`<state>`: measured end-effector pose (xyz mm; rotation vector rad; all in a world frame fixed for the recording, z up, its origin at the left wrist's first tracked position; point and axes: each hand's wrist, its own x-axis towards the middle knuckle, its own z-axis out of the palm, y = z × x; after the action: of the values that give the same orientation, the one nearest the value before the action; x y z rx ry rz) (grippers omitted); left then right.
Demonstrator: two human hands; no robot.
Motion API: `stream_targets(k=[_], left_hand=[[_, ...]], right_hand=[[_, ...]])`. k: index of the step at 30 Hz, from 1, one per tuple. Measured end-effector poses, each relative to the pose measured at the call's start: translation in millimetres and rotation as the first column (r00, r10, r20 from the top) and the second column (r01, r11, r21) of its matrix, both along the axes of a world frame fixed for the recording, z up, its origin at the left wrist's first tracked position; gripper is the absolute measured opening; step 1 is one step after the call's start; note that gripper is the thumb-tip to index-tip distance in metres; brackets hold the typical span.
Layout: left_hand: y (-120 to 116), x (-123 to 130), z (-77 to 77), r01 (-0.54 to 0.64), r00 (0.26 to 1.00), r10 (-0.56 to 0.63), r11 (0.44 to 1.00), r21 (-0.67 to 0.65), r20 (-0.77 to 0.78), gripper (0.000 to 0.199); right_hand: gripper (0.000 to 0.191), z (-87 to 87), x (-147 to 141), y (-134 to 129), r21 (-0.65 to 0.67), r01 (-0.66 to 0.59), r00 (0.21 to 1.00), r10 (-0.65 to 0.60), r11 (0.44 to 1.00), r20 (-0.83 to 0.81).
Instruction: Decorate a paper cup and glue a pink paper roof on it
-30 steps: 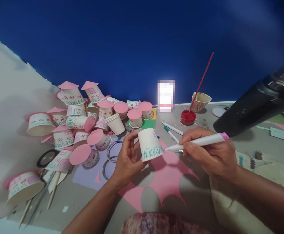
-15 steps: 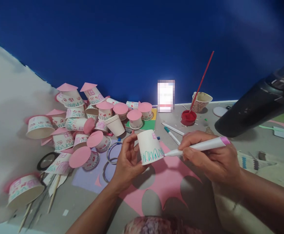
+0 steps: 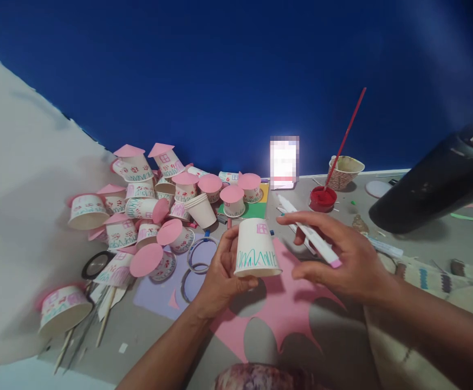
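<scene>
Marker (image 3: 321, 245) has swung off the cup (image 3: 257, 246), held in right grip (image 3: 348, 254), thumb spread; left grip (image 3: 222, 273) pinches cup, fingers partly hidden

Right hand (image 3: 352, 260) loosens its pen grip, thumb's now off the slim white pink-ended marker (image 3: 317, 241), and the tip points up instead of at the tapered white paper cup (image 3: 254, 244). Cup's turned too, so its pink drawn window (image 3: 261, 228) shows more.

Bare left hand (image 3: 226, 271), bare right hand (image 3: 350, 257), blotchy clothes (image 3: 260, 378)
The clothes peek in at six o'clock, with soft blurry spots of pink, dark purple and cream; the left arm (image 3: 169, 344) at seven o'clock is bare; the right arm (image 3: 439, 311) at four o'clock is bare too.
</scene>
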<state>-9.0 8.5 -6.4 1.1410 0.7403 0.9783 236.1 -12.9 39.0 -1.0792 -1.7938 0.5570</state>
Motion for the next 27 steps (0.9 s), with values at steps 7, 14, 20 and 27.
stream_targets(k=[7,14,20,27], left_hand=[[-1.7,2.4,-2.2,0.093,0.995,-0.09,0.992,0.081,-0.034,0.092],[6.6,-20.0,5.4,0.178,0.926,-0.042,0.925,0.334,-0.376,0.095],[5.7,-19.8,7.8,0.114,0.891,0.095,0.899,0.422,-0.444,0.089],[5.1,-17.7,13.1,0.068,0.839,0.268,0.812,0.58,-0.474,0.08]], right_hand=[[0.086,-8.4,1.6,8.2,0.001,-0.105,0.979,0.103,0.994,0.173],[0.085,-10.6,4.3,14.2,-0.041,-0.17,0.93,0.174,0.985,0.324],[0.045,-2.6,7.0,2.5,0.082,-0.124,0.983,0.111,0.989,0.143],[0.02,9.9,2.5,-14.6,0.107,-0.197,0.979,0.201,0.975,-0.026]])
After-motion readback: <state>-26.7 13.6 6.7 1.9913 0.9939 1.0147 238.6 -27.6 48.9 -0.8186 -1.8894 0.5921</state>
